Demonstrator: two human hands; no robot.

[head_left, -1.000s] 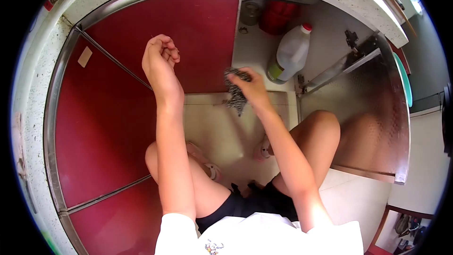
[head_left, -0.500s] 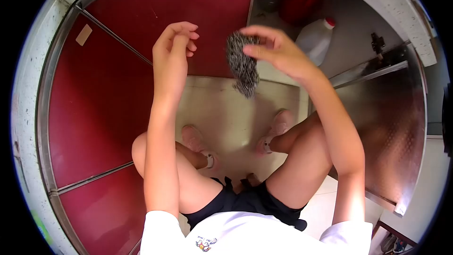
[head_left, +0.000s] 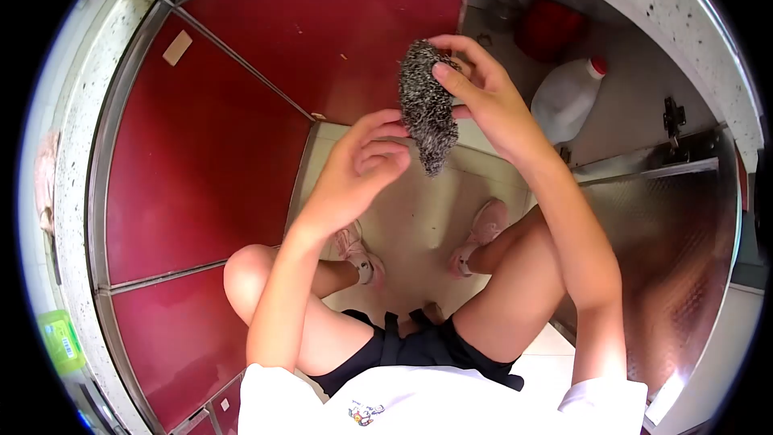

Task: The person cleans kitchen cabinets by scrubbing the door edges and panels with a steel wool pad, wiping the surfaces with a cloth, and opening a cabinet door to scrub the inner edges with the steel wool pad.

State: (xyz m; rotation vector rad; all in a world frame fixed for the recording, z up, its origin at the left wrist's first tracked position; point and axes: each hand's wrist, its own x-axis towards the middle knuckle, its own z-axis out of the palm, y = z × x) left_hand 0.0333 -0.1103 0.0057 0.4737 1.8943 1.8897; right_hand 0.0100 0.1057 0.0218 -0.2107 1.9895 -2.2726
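Observation:
My right hand (head_left: 485, 95) pinches a black-and-grey speckled cloth (head_left: 427, 101) between thumb and fingers near its upper part. The cloth hangs down in a bunched, tapering shape, with a rough, fuzzy-looking surface. To its left, my left hand (head_left: 362, 159) is raised with curved fingers apart. Its index fingertip reaches the cloth's left edge; whether it presses on the cloth I cannot tell. Behind the cloth are a red cabinet door (head_left: 322, 40) and the pale tiled floor (head_left: 411, 209).
An open cabinet at the right holds a translucent jug (head_left: 564, 101) with a red cap and a dark red object (head_left: 550, 28). Its metal-lined door (head_left: 660, 242) stands open beside my right arm. A speckled countertop (head_left: 721, 48) curves overhead. A green package (head_left: 61, 342) lies far left.
My left hand has moved right and down, up to the cloth's edge. The cloth, still in my right hand, has turned slightly, and the view has shifted a little.

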